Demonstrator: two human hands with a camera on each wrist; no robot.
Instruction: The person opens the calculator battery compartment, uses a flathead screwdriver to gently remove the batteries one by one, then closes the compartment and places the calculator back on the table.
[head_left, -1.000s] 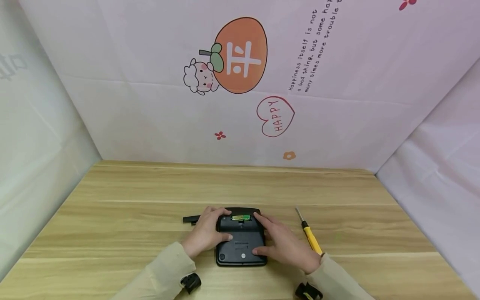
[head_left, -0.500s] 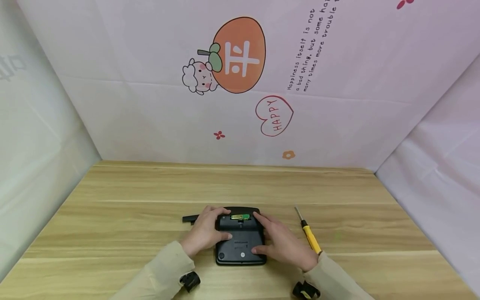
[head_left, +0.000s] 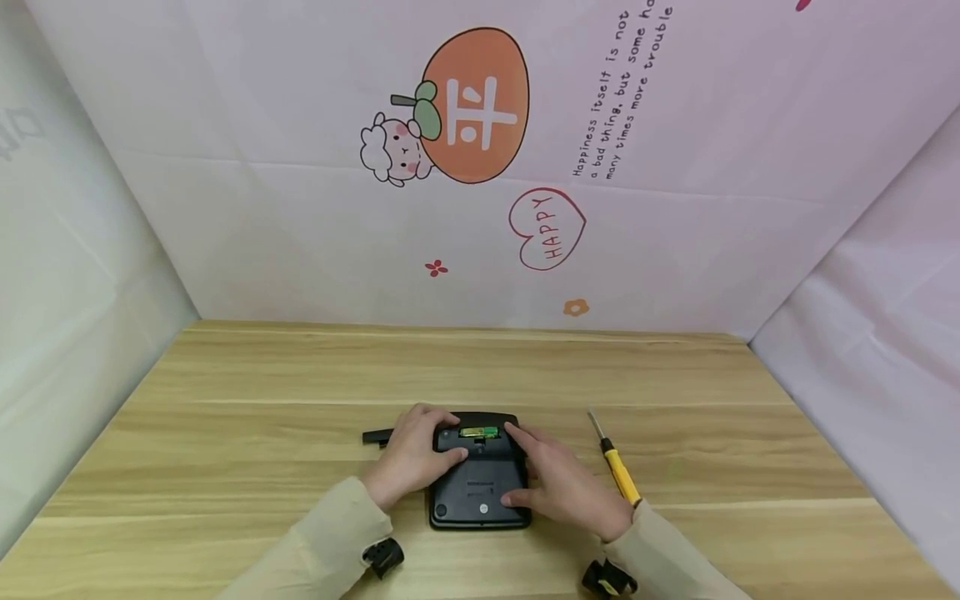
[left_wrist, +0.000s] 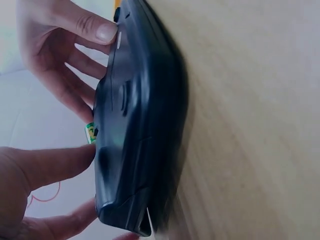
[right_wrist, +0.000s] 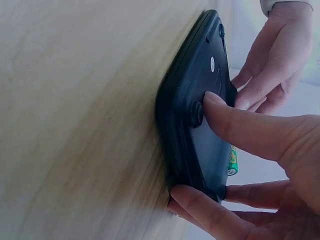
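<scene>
A black desktop calculator [head_left: 480, 492] lies back side up on the wooden table, round feet and a small pale sticker showing. In its uncovered battery slot, near the far edge, sits a green battery [head_left: 478, 432], whose end sticks up in the right wrist view. My left hand [head_left: 411, 454] grips the calculator's far left side, thumb bent over the back just below the slot. On the other side my right hand [head_left: 566, 483] holds the right edge: the thumb presses on the back, while the fingers [right_wrist: 210, 212] wrap the side.
A flat black strip [head_left: 377, 437] lies left of the calculator, partly hidden behind my left hand. Right of my right hand is a screwdriver [head_left: 619, 473] with a yellow handle, its tip pointing away. White printed cloth [head_left: 322, 242] walls the table's back and sides.
My left thumb has slid up the calculator's back, closer to the battery slot. The right hand keeps its hold, and the calculator and battery stay in place.
</scene>
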